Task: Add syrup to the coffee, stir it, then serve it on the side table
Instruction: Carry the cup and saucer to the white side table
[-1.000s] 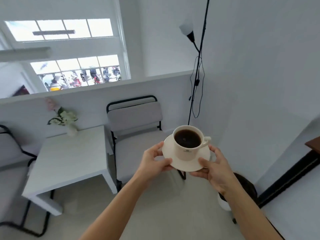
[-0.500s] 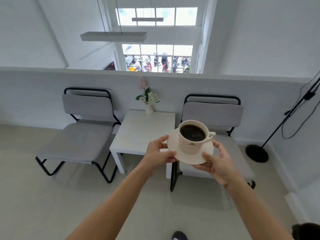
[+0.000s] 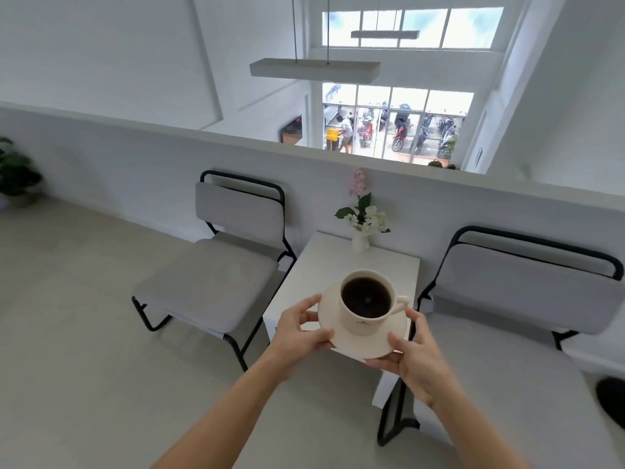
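Thumbs on top of the rim, fingers curled beneath: both hands are clamped on the saucer [image 3: 363, 340], one at each side. The left hand [image 3: 301, 330] pinches the edge at nine o'clock, thumb lying flat along the rim. The right hand [image 3: 414, 355] grips at about four o'clock, thumb pressed on the rim, fingers tucked under the plate and mostly out of sight.

On the saucer the cup [image 3: 367, 304] stands upright, full of dark coffee [image 3: 365, 297], its handle pointing to three o'clock. A small dark mark shows low on the cup's near side; too small to read.

Cup and saucer are in the air above the near part of the white side table [image 3: 321, 265]; whether the saucer touches the top, I cannot tell. At the table's twelve o'clock end, against the low wall, sits a little white vase [image 3: 360, 242] with white and pink flowers.

One grey chair [image 3: 216, 275] stands at the table's nine o'clock side, another grey chair [image 3: 514, 319] at three o'clock, both black-framed. A potted plant [image 3: 15, 174] sits far off at ten o'clock on the floor.
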Demonstrator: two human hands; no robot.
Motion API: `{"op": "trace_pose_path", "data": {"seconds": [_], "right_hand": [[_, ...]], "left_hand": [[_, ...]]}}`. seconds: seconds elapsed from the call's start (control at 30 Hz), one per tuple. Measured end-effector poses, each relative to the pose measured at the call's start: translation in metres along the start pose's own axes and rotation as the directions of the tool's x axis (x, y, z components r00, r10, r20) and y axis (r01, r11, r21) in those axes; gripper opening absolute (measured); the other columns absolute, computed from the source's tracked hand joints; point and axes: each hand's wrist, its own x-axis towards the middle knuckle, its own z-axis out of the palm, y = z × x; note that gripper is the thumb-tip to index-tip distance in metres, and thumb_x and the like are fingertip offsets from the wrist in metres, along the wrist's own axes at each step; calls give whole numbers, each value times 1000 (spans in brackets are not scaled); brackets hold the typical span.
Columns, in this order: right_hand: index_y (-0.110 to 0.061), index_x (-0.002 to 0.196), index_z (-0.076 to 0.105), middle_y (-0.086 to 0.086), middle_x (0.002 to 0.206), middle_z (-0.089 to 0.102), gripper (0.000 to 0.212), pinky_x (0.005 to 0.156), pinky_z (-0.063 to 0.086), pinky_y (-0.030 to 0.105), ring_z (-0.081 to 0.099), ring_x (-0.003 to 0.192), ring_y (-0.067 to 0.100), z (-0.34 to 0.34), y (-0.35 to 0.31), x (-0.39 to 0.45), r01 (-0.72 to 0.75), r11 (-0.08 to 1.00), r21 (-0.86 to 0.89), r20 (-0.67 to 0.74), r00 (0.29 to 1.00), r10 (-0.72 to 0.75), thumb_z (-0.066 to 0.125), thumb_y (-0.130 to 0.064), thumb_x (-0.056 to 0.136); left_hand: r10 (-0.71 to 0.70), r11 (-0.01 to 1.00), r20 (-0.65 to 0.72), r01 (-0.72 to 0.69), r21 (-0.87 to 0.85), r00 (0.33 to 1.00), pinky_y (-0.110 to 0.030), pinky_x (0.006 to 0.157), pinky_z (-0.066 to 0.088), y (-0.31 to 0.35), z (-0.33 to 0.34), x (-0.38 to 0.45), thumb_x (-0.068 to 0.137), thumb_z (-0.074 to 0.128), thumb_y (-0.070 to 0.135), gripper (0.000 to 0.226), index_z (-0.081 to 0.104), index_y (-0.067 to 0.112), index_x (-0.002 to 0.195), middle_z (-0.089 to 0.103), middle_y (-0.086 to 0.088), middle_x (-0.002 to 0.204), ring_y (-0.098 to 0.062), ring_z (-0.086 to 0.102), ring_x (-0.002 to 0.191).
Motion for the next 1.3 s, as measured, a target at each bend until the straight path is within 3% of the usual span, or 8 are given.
{"op": "trace_pose_path", "data": {"seconds": [0.23, 0.47, 0.63, 0.87, 1.3], "right_hand": [[-35, 131, 36, 24, 112, 63, 45, 64, 64, 46, 76, 76, 39, 20, -16, 112, -60, 992, -114, -16, 998, 59, 46, 0, 102], [-33, 131, 36, 28, 116, 63, 46, 67, 64, 47, 76, 79, 39, 38, -4, 212, -97, 990, -100, -130, 988, 84, 49, -1, 101], [-29, 133, 38, 33, 106, 67, 44, 62, 63, 44, 75, 74, 39, 45, 26, 278, -101, 995, -9, -255, 962, 96, 50, -1, 101], [-33, 136, 39, 30, 109, 70, 51, 65, 63, 46, 75, 87, 42, 41, 77, 362, -123, 990, 72, -367, 920, 141, 61, -9, 96], [-36, 138, 37, 24, 98, 74, 55, 73, 63, 49, 75, 83, 39, -20, 213, 479, -231, 971, 64, -419, 877, 236, 61, -9, 97]], "left_hand": [[-45, 999, -69, 43, -17, 997, -27, 71, 62, -4, -26, 101, 82, 74, -8, 76, 45, 19, 148, 64, -17, 119, -29, 74, 93], [-71, 997, 19, 70, 33, 997, -25, 69, 62, -24, -56, 217, 82, 76, -4, 73, 48, 20, 145, 66, -14, 114, -22, 75, 90], [-129, 990, 125, 121, 73, 984, -30, 69, 61, -54, -74, 303, 83, 74, -6, 73, 48, 20, 146, 67, -15, 113, -28, 76, 84], [-233, 967, 192, 205, 155, 953, -25, 67, 59, -107, -80, 399, 84, 71, -6, 72, 47, 29, 143, 67, -11, 116, -28, 76, 80], [-326, 932, 173, 285, 225, 929, -27, 68, 61, -264, -54, 500, 85, 74, -1, 71, 47, 23, 147, 71, -5, 112, -38, 72, 78]]}}
